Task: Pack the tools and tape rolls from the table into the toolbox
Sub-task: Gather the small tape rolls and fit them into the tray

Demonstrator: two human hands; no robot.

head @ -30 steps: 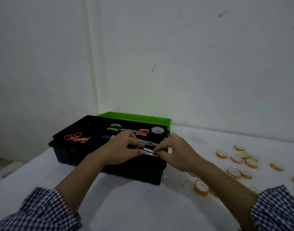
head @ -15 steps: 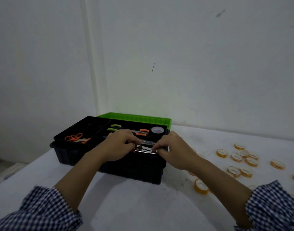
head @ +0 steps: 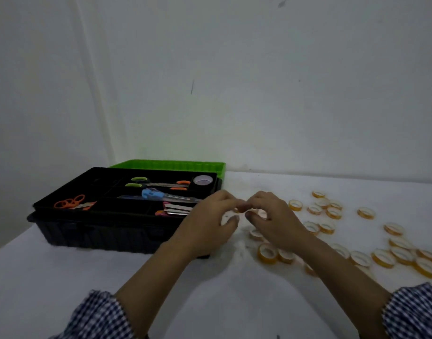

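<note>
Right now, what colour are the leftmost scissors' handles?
The leftmost scissors have orange handles; head view.

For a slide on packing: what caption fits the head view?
Left hand and right hand, fingertips close together, over loose tape rolls beside the part-filled black toolbox.

The toolbox (head: 100,231) is black, and its lid (head: 171,165) is bright green. Inside it are orange scissors (head: 69,201), green scissors (head: 139,179) with orange grips (head: 183,182) beside them, a light-blue tool (head: 152,193), a pink tool (head: 175,209) with silver on it, and a black roll (head: 202,181) with a pale core. Toward the right edge of the table (head: 51,277), the small rolls (head: 267,253) are amber-yellow with whitish cores. The table is white and faintly stained. The wall (head: 259,94) is plain grey-white. The sleeves (head: 100,316) are checked dark blue and white.
</note>
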